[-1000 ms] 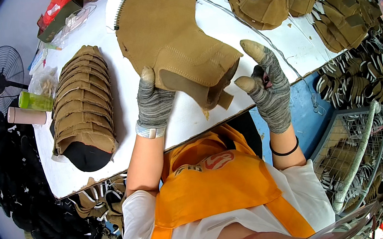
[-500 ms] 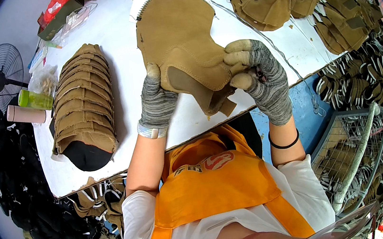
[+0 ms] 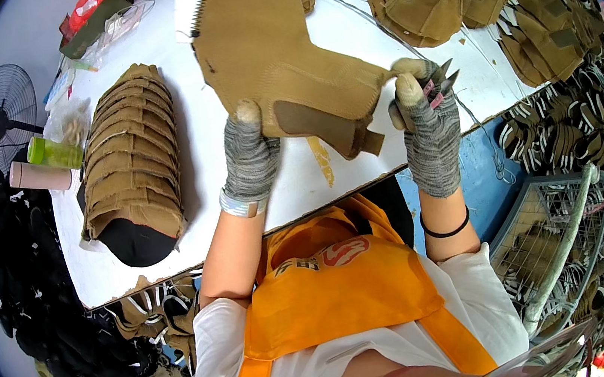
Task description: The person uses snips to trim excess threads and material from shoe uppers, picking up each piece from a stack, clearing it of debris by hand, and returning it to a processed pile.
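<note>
A brown suede boot upper (image 3: 254, 40) with a white lining edge and a dark elastic panel is held up above the white table (image 3: 202, 170). My left hand (image 3: 246, 154), in a grey knit glove, grips its lower left side, thumb on top. At the upper's right corner, my gloved right hand (image 3: 430, 124) has its thumb and fingers closed together. Small thread snips (image 3: 441, 85) with pink on the handles are tucked in that same hand, blades pointing up and right. Whether a thread runs between fingers and corner is too small to tell.
A long row of stacked brown uppers (image 3: 131, 149) lies at the left of the table. More brown pieces (image 3: 416, 12) are piled at the far right. A green cup (image 3: 55, 153) and pink cup (image 3: 39, 175) sit by the left edge. A wire cart (image 3: 549, 233) stands at lower right.
The boot upper has turned and flattened, its far end shifting left. My right hand has moved slightly right to the upper's corner, and the snips' blades now show.
</note>
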Motion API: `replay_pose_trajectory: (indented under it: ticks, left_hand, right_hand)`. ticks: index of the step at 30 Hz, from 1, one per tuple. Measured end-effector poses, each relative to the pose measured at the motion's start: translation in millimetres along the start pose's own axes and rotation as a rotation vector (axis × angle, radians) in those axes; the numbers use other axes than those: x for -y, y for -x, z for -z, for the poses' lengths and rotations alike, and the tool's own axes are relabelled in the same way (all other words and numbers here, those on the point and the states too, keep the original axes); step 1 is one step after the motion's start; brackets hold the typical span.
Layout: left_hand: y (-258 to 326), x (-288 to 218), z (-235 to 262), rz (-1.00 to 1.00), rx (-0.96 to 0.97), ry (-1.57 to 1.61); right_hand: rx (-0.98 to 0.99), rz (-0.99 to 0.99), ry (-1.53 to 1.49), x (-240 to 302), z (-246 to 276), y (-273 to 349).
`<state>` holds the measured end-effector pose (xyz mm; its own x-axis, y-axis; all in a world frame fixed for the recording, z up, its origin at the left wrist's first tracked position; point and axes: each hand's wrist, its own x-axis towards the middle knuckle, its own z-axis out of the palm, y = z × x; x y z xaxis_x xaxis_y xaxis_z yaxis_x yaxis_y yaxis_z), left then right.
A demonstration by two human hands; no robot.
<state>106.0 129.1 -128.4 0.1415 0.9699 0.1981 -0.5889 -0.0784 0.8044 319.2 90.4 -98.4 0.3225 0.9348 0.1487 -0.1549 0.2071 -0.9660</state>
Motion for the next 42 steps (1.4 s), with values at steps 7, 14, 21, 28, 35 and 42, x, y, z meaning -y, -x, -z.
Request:
replay_pose_trajectory:
  ticks: [7, 14, 21, 28, 35, 42]
  left_hand:
    - [-3, -5, -2, -0.013, -0.068, 0.147]
    - [-6, -10, -3, 0.161, -0.036, 0.54]
    - [-4, -12, 2, 0.194, 0.011, 0.87]
    - [-6, -11, 6, 0.224, -0.082, 0.717]
    - [-8, -7, 8, 0.186, -0.056, 0.648]
    - [-5, -7, 2, 0.137, -0.002, 0.49]
  right_hand:
    - [0.323, 0.076, 0.332, -8, -1, 22]
    - [0.423, -0.204, 0.009, -12, -17, 31]
    - [0.466, -0.014, -0.027, -16, -31, 40]
    - [0.473, -0.075, -0.068, -13, -29, 44]
    - [0.399, -0.153, -0.102, -11, -28, 43]
    - [0.387, -0.335, 0.004, -15, 1, 32]
